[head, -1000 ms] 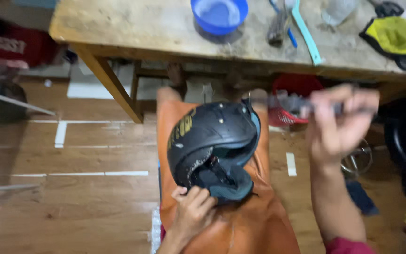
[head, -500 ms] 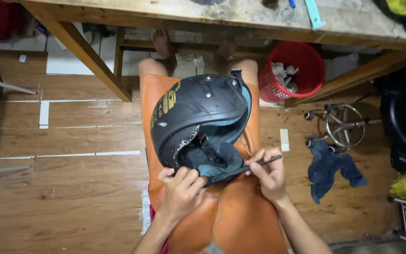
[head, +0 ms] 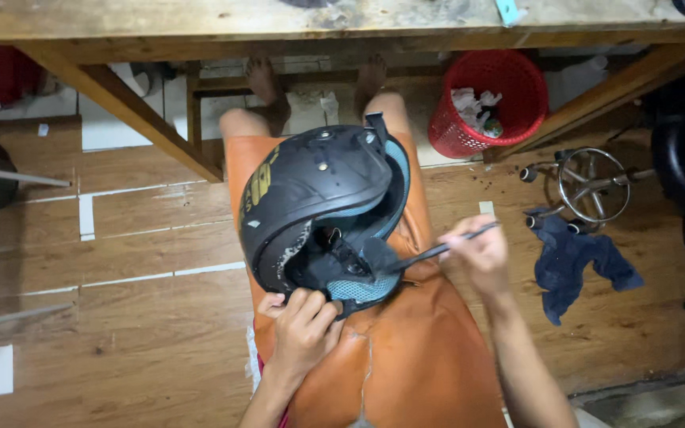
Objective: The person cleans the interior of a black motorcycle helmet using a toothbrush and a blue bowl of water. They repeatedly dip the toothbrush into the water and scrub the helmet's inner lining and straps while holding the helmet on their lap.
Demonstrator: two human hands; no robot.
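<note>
A worn black helmet (head: 319,210) is seen resting on an orange apron (head: 406,357) across a seated person's lap, its open, blue-lined underside turned toward the camera. The helmet's lower rim is gripped by the left hand (head: 304,329), fingers closed on the edge, while a thin dark tool (head: 438,250) is pinched in the right hand (head: 477,254), its tip set inside the shell. A red basket (head: 485,103) is visible under the wooden workbench (head: 200,20), a blue rag (head: 576,261) on the floor nearby.
</note>
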